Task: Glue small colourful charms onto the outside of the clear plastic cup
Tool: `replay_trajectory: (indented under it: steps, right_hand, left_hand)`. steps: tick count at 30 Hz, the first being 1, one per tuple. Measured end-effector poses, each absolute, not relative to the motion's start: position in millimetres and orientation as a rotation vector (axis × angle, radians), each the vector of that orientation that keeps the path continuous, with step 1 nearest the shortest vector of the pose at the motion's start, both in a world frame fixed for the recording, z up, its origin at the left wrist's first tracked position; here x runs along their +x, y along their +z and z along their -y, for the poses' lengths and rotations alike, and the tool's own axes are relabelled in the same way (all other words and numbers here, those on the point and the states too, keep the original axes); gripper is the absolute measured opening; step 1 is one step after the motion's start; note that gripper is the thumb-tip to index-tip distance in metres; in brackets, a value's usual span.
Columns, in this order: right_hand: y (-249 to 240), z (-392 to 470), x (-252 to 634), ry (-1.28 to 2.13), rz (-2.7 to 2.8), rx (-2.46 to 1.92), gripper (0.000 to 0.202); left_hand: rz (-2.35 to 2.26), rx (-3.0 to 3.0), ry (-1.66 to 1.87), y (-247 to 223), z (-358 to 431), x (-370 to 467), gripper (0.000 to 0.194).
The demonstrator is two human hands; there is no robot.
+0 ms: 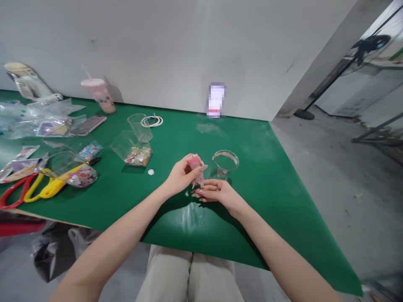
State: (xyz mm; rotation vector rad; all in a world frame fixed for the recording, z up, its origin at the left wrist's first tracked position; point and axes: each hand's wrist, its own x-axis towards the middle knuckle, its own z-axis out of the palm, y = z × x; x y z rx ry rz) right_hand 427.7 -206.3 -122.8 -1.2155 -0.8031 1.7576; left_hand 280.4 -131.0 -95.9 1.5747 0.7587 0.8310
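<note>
My left hand (pixel 181 175) is wrapped round a small pink-and-clear squeeze tube (pixel 194 162), its narrow end pointing down. Just below that end, my right hand (pixel 224 195) has its fingertips pressed together; whatever they pinch is too small to make out. Behind my right hand stands a clear cup (pixel 235 166) with something pinkish along part of its rim. A small round white piece (pixel 150 172) lies on the green table to the left of my left hand. Further left, an angular clear cup (pixel 121 147) holds colourful sequin-like bits at its bottom.
Scissors with red and yellow handles (pixel 52 188) lie at the left beside clear cups of colourful bits. Behind them are plastic bags (pixel 28 117), a phone (pixel 90 126), a pink drink cup (pixel 99 94) and a coiled white cable (pixel 151 121). A lit, blurred screen (pixel 216 98) leans on the wall.
</note>
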Motion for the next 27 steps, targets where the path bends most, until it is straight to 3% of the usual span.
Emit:
replay_trajectory:
  steps: [10, 27]
  right_hand:
    - [-123, 206, 430, 1.790, 0.837, -1.133, 0.038]
    - [-120, 206, 429, 1.799, 0.731, -1.137, 0.028]
  left_hand:
    - [-0.743, 1.652, 0.853, -100, 130, 280, 0.023]
    - [-0.853, 1.612, 0.893, -109, 122, 280, 0.023]
